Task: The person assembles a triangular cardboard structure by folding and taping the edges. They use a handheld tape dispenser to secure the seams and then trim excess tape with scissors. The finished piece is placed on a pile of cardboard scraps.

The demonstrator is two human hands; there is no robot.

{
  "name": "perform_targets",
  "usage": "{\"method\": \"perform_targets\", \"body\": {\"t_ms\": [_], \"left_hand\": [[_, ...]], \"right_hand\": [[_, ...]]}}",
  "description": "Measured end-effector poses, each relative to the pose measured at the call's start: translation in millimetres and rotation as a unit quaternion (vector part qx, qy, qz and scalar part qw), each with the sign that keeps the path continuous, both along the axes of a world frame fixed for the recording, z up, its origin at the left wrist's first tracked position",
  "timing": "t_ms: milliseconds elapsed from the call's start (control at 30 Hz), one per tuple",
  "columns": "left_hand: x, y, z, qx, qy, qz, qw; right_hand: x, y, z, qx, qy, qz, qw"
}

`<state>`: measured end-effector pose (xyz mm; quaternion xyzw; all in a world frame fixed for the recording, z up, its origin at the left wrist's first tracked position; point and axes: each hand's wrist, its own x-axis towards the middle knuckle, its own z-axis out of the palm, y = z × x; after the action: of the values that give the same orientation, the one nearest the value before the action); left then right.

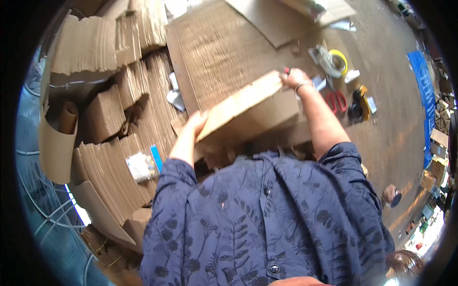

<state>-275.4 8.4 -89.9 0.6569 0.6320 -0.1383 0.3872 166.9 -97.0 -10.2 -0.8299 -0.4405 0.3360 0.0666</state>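
Observation:
A long brown cardboard piece (257, 118) with a paler upper edge is tilted in front of my body, its right end farther away. My left hand (196, 123) grips its near left end. At the far right end, my right hand (296, 78) is closed on its corner. A small red and dark item (286, 71) shows by the right fingertips; its kind is too blurred to tell. Beneath and beyond lies a large flat cardboard sheet (219, 52) on the table.
Stacked folded cardboard (109, 167) fills the left side, with a white packet (141, 167) on it. Right of my right arm lie red-handled scissors (337, 101), a yellow tape roll (339, 62) and a black-and-yellow tape dispenser (359, 106). A blue strip (420, 95) lies at far right.

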Motion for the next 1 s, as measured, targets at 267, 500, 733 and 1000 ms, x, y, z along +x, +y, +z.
{"method": "perform_targets", "body": {"t_ms": [267, 500, 733, 1000], "left_hand": [[-70.2, -47.8, -47.1, -0.21, -0.416, 0.328, 0.822], [-96.1, -69.4, 13.1, -0.078, -0.559, 0.368, 0.739], [-81.3, -132.4, 16.3, 0.061, -0.467, 0.35, 0.81], [-55.0, -142.6, 42.4, 0.313, -0.259, 0.265, 0.875]], "right_hand": [[-11.8, -17.1, 21.4, -0.034, 0.046, -0.005, 0.998], [-38.9, -50.8, 37.9, 0.246, 0.145, -0.106, 0.952], [-59.1, -99.2, -58.5, 0.365, 0.124, -0.18, 0.905], [-45.1, -154.5, -68.2, 0.295, -0.005, -0.311, 0.903]]}}
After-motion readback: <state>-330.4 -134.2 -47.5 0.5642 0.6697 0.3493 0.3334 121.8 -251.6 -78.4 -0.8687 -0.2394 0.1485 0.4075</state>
